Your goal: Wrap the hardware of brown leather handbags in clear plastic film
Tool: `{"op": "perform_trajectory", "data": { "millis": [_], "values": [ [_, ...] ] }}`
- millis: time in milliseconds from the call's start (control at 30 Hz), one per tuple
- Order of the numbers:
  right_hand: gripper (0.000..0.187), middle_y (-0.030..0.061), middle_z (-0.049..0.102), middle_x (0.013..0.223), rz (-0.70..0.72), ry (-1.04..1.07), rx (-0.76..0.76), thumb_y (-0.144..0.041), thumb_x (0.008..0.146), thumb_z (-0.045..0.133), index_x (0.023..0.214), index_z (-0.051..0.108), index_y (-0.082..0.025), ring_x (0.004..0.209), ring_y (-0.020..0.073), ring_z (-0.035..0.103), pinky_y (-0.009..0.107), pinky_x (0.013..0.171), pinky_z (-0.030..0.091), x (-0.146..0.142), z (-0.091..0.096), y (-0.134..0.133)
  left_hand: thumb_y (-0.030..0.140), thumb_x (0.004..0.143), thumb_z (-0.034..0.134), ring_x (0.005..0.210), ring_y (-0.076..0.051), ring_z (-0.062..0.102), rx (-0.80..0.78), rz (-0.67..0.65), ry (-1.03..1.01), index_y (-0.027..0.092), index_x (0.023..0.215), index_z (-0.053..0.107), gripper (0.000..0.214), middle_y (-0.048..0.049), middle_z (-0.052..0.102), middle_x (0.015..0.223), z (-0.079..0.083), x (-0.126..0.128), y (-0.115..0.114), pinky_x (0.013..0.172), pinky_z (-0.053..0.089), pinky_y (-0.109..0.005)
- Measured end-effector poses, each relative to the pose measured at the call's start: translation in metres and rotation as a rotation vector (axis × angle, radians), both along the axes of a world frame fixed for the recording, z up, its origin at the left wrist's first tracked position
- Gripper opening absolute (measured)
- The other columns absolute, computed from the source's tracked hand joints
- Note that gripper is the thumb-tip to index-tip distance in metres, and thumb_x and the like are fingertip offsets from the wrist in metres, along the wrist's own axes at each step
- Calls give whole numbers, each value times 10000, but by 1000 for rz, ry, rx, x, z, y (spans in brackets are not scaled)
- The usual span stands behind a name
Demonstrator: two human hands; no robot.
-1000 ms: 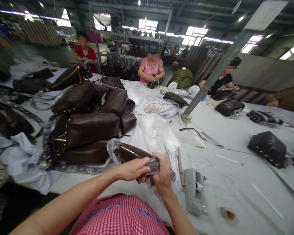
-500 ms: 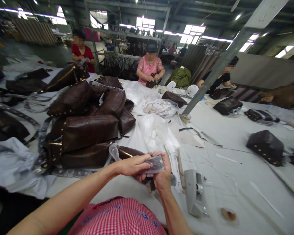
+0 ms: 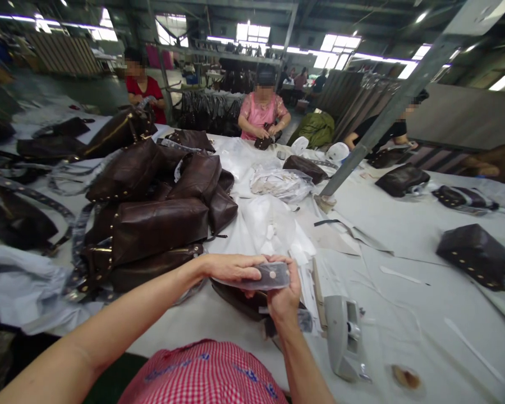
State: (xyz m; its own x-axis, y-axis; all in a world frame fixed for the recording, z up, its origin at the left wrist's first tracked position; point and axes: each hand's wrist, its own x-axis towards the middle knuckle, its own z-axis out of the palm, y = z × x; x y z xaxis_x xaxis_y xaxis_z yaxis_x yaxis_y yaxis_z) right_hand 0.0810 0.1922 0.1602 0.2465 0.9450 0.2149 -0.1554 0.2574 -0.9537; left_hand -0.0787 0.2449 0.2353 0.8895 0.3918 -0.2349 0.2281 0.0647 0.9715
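Note:
A dark studded bag strap (image 3: 278, 276) covered in clear plastic film lies across both hands in front of my chest. My left hand (image 3: 235, 269) is closed on its left part, thumb along the top. Gripping the other end is my right hand (image 3: 285, 297), its fingers curled round behind. One pale round stud shows through the film. Beneath the hands a dark brown leather bag (image 3: 235, 298) rests on the table, partly hidden by them. Another film-wrapped piece (image 3: 305, 321) sticks out to the right of my right wrist.
A pile of brown leather bags (image 3: 160, 227) rises on the left. A pale tape dispenser (image 3: 340, 336) stands at right, near white paper strips. A slanted metal post (image 3: 370, 126) crosses the table. Co-workers, one in a pink apron (image 3: 264, 115), handle items across it.
My hands have turned the film-covered strap to lie flatter, so its stud shows clearly. My left hand has risen slightly. The bag beneath shows more, and the view has shifted a little.

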Motion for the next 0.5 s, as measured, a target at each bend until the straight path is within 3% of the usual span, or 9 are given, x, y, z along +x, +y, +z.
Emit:
{"op": "perform_trajectory", "data": {
  "millis": [67, 167, 267, 367, 500],
  "values": [
    [134, 25, 636, 944, 11, -55, 1, -238, 777, 560, 906, 523, -232, 922, 204, 629, 379, 838, 495, -1, -2, 6, 574, 874, 477, 622, -130, 559, 73, 54, 48, 197, 967, 492, 388, 9, 580, 774, -5, -1, 2, 628, 432, -243],
    [233, 75, 647, 1051, 48, -499, 163, -232, 736, 617, 967, 581, -223, 1034, 250, 593, 431, 919, 456, 14, -3, 12, 448, 916, 443, 576, -125, 554, 179, 101, 142, 196, 908, 486, 256, 36, 567, 650, -10, 3, 1, 620, 417, -237],
    [218, 70, 647, 927, 29, -766, 249, -239, 752, 585, 967, 600, -210, 907, 238, 602, 397, 831, 485, 28, 5, 15, 460, 921, 433, 538, -124, 548, 124, 94, 111, 199, 930, 486, 267, 43, 561, 624, -8, 5, 4, 597, 421, -243],
    [202, 40, 633, 870, -72, -685, 126, -212, 752, 526, 945, 585, -207, 812, 206, 592, 340, 741, 479, 25, 14, 16, 542, 883, 488, 548, -132, 554, -10, 27, 21, 201, 965, 502, 350, 36, 569, 637, -3, 2, 14, 586, 423, -247],
    [139, -11, 603, 781, -80, -166, -59, -249, 745, 523, 879, 530, -211, 707, 161, 574, 287, 666, 463, -1, 12, 18, 593, 822, 562, 545, -153, 562, -113, -52, -5, 202, 1004, 507, 434, 32, 576, 595, -2, -11, 27, 549, 396, -244]
  ]
}}
